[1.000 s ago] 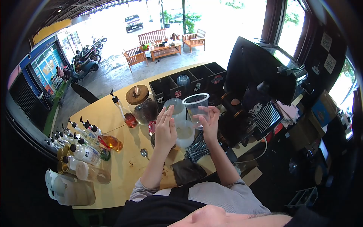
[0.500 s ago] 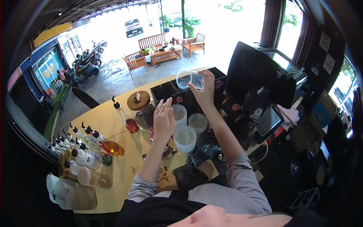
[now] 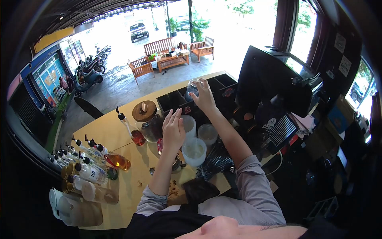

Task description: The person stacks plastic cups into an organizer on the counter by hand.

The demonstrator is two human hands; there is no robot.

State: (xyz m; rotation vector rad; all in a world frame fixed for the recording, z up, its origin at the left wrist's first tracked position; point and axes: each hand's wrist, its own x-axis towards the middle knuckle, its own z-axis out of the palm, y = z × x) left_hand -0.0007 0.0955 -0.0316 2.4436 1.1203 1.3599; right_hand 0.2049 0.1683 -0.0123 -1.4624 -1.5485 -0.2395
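My right hand is closed around a clear plastic cup at a compartment of the black divided organizer. Whether the cup rests on the compartment's floor is hidden. My left hand holds nothing, its fingers stretched upward, left of the translucent tubs. One white tub stands beside its fingers, a second tub is nearer me, and a smaller one is to the right. A wooden-lidded jar stands beyond my left hand.
Pump bottles and a lidded pitcher crowd the counter's left side. An amber-red pump bottle stands by the jar. Black wrapped items lie near the tubs. A dark monitor rises at the right. Wooden chairs are outside.
My right hand has carried the clear cup from above the tubs forward and down to the organizer. My left hand remains raised with its fingers stretched out.
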